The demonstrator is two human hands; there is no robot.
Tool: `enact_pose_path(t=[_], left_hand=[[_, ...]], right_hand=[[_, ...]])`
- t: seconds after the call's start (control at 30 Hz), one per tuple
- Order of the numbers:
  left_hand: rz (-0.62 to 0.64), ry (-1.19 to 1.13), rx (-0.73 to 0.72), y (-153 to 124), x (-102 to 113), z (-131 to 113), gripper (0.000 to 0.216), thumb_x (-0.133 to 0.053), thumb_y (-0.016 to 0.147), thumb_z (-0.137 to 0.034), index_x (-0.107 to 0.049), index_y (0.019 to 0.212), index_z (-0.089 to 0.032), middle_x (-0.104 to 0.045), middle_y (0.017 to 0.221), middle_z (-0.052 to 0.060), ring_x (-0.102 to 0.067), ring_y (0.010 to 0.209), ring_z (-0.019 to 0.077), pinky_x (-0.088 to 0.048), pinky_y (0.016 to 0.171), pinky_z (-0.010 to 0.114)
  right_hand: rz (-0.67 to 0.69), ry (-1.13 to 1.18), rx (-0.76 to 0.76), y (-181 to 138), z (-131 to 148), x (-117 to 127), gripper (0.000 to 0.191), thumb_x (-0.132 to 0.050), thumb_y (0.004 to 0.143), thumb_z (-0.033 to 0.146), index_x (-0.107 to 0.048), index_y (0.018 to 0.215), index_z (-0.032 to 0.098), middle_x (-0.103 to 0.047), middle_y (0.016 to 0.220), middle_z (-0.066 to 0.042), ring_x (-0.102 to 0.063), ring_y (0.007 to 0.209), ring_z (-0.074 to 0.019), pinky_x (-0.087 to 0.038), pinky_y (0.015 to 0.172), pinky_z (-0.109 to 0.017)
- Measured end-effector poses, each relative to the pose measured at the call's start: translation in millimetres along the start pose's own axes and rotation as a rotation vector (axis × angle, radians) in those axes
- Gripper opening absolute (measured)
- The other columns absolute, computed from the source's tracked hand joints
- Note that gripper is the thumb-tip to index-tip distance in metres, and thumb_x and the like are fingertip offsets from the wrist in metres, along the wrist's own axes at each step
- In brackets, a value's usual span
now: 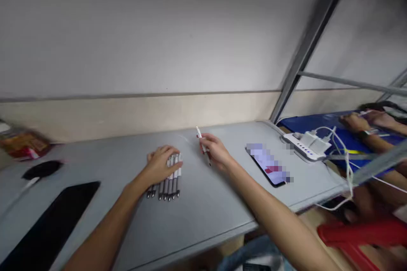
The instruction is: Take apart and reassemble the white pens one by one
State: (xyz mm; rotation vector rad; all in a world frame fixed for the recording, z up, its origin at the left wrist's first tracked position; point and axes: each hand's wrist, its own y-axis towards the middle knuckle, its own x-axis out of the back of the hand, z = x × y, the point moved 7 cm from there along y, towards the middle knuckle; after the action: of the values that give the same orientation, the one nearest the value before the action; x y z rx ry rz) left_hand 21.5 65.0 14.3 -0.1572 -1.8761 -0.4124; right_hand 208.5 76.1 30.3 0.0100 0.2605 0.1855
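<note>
Holding: right hand [216, 150] pinching 1 white pen [199, 133] over the grey desk [203, 216] | Left hand [159, 165]: draped across the pen row [170, 184], fingers bent, grip cannot be told | Progress, judged: about 7 pens aligned side by side, 1 left outside the row | Containers: 1 red-orange packet [27, 144], far left, contents not visible

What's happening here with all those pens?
A person is handling them with two bare hands. The left hand lies over a row of pens on the table. The right hand holds a single pen, apart from that row. A lit phone lies to the right of it.
</note>
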Motion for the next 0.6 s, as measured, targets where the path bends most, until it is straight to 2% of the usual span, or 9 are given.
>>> enact_pose_path(t=[0.17, 0.37, 0.6], left_hand=[[-0.036, 0.002, -0.035, 0.8, 1.9, -1.2, 0.028, -0.058, 0.082, -0.044, -0.065, 0.105, -0.031, -0.062, 0.122, 0.002, -0.051, 0.117, 0.0277, -0.03, 0.094, 0.043], [-0.019, -0.002, -0.029, 0.8, 1.1, -6.0, 0.025, -0.061, 0.08, -0.041, -0.068, 0.103, -0.032, -0.065, 0.118, 0.002, -0.051, 0.116, 0.0288, -0.027, 0.094, 0.047], [-0.029, -0.021, -0.044, -0.7, 1.3, -7.3, 0.027, -0.059, 0.081, -0.037, -0.064, 0.107, -0.031, -0.064, 0.119, 0.001, -0.052, 0.116, 0.0273, -0.029, 0.093, 0.045]], right_hand=[[-0.039, 0.002, 0.022, 4.3, 4.6, 9.7, 0.028, -0.069, 0.069, 0.034, -0.06, 0.09, 0.019, -0.051, 0.068, 0.004, -0.045, 0.06, -0.0107, -0.033, 0.057, -0.024], [-0.02, -0.062, 0.009, 1.9, 5.5, 9.5, 0.026, -0.069, 0.07, 0.034, -0.061, 0.091, 0.02, -0.054, 0.067, 0.004, -0.045, 0.057, -0.0099, -0.031, 0.055, -0.024], [0.069, -0.069, 0.001, 1.8, 11.5, 9.8, 0.019, -0.07, 0.071, 0.027, -0.059, 0.084, 0.02, -0.061, 0.073, 0.001, -0.058, 0.066, -0.0124, -0.046, 0.064, -0.027]])
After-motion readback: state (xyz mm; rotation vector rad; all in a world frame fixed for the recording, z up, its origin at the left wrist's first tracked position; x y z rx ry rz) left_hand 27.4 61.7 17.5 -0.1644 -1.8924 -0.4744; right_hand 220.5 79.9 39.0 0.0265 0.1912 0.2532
